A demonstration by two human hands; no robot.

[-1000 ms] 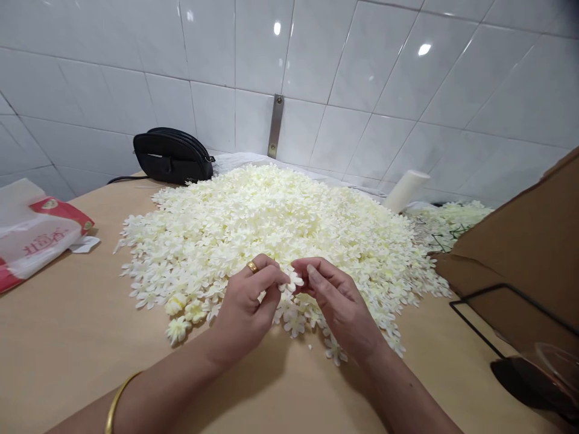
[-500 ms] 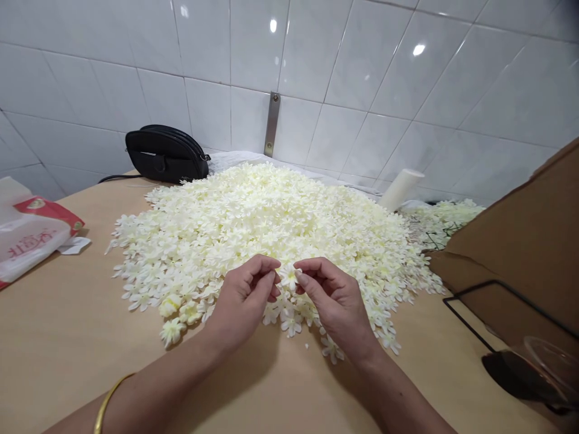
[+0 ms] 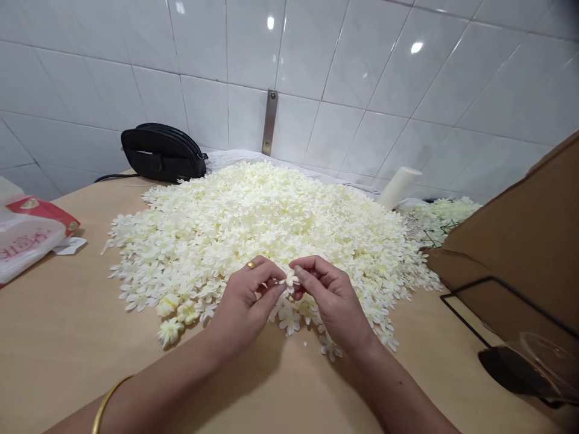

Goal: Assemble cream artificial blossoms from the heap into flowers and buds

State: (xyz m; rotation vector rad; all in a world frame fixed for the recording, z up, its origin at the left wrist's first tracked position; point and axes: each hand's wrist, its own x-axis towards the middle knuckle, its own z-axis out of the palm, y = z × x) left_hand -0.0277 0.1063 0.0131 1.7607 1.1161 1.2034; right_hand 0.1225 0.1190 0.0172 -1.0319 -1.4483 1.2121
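Note:
A wide heap of cream-white fabric flower petals (image 3: 271,223) covers the middle of the wooden table (image 3: 67,325). At its near edge my left hand (image 3: 244,307), with a gold ring and a gold bangle on the wrist, and my right hand (image 3: 332,301) meet fingertip to fingertip. Both pinch one small white flower piece (image 3: 290,279) between them, just above the heap. A few stacked petal clusters (image 3: 174,313) lie to the left of my left hand.
A black pouch (image 3: 160,154) with a cord sits at the back left by the tiled wall. A red-and-white plastic pack (image 3: 27,232) lies at the far left. A brown cardboard box (image 3: 520,253), a black wire frame (image 3: 497,301) and a white roll (image 3: 398,187) stand on the right.
Both hands have stayed at the heap's near edge. The fingers have worked the small flower piece, drawing closer together on it. The view has shifted slightly.

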